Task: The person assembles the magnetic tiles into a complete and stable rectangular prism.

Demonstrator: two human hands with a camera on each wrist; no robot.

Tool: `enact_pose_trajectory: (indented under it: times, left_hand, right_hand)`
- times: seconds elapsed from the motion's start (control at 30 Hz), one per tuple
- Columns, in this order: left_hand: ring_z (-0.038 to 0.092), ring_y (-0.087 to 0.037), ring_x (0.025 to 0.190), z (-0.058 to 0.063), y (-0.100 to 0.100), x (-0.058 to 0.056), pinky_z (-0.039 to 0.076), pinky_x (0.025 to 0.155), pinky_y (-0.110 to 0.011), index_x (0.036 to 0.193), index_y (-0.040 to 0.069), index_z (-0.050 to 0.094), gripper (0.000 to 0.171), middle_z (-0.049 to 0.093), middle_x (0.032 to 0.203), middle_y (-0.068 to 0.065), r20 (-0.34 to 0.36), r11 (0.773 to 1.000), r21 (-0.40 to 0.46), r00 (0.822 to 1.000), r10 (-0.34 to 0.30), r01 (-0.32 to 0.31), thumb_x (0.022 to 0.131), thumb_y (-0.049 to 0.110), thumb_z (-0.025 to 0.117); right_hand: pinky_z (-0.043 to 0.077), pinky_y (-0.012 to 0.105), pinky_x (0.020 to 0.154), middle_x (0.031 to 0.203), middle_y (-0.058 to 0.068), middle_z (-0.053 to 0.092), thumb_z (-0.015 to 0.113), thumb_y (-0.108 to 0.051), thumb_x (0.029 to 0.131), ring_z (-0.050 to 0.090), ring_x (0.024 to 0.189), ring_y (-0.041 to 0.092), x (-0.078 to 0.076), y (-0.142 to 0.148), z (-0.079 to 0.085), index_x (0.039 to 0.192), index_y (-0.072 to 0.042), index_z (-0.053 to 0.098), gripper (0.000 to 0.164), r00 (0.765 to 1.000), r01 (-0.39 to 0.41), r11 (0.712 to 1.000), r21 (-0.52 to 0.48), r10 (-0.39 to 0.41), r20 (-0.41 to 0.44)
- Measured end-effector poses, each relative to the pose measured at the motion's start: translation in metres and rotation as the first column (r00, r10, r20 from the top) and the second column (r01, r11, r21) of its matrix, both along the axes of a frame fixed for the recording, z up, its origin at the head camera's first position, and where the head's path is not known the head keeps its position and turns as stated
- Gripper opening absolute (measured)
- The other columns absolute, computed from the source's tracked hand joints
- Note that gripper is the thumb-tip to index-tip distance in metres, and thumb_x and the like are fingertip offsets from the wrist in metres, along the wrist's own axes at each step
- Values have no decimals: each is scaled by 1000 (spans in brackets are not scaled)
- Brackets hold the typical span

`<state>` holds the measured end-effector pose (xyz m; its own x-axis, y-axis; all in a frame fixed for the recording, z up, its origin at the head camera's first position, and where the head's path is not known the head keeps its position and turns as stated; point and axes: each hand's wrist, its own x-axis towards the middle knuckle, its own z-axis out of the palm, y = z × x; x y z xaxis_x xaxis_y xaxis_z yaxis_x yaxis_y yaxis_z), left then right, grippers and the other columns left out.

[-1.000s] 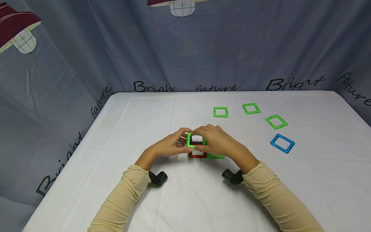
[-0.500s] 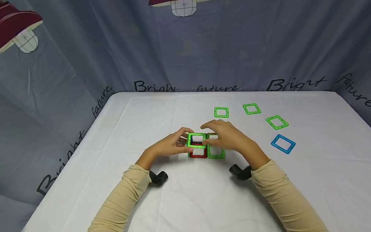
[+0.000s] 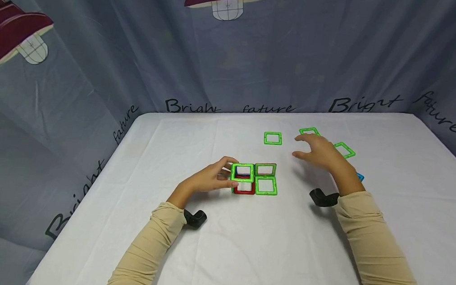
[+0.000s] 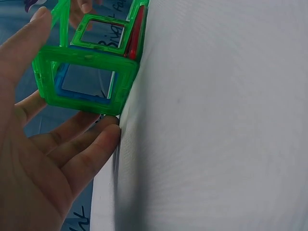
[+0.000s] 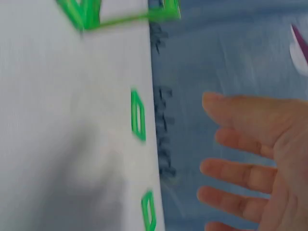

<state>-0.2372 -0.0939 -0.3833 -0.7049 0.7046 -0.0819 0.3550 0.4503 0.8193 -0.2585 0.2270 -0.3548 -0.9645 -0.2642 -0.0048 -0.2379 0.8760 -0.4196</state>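
In the head view my left hand [image 3: 208,178] holds the left side of a small cube of magnetic tiles [image 3: 243,180], green on top with red and blue inside. The left wrist view shows its thumb at the green upper edge and fingers behind and below the green frame [image 4: 86,57]. Joined on the cube's right are a flat green tile [image 3: 265,194] and a raised green-and-red one [image 3: 266,165]. My right hand [image 3: 320,153] is in the air to the right, fingers spread and holding nothing. It partly covers a green tile [image 3: 309,129] behind it.
Another loose green tile [image 3: 272,143] lies farther back, left of the right hand. A third green tile [image 3: 347,148] and a blue tile [image 3: 360,177] lie right, partly hidden by the hand and wrist. A printed grey curtain [image 3: 301,54] hangs behind the white table [image 3: 267,254].
My right hand has let go of the cube and moved right and back toward the loose tiles. The joined tiles it covered now show. My left hand has stayed at the cube.
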Motion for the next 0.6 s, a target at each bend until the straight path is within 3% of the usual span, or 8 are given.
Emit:
enact_pose_trajectory:
  times: [0.2, 0.43, 0.6]
  left_hand:
    - [56, -27, 113, -21, -3, -12, 47, 95, -31, 133, 14, 30, 59, 49, 125, -17, -9, 999, -12, 999, 42, -42, 85, 24, 64]
    - [57, -23, 110, -23, -3, -12, 49, 93, -28, 131, 18, 32, 58, 50, 123, -12, -8, 999, 2, 999, 48, -48, 84, 27, 65]
    - [57, -24, 110, -22, -2, -12, 48, 93, -29, 131, 18, 32, 58, 51, 124, -13, -2, 999, -7, 999, 49, -49, 84, 27, 65]
  right_hand:
    - [28, 64, 99, 134, 34, 33, 56, -29, 89, 29, 122, 52, -8, 39, -9, 134, 4, 35, 60, 984, 172, 985, 19, -173, 54]
    - [26, 69, 97, 136, 39, 20, 54, -28, 88, 25, 119, 58, -11, 66, -27, 138, 7, 22, 69, 923, 347, 934, 86, -356, 146]
    - [29, 68, 95, 133, 39, 21, 50, -29, 89, 28, 116, 58, -12, 75, -41, 139, 8, 18, 70, 902, 380, 919, 107, -394, 175]
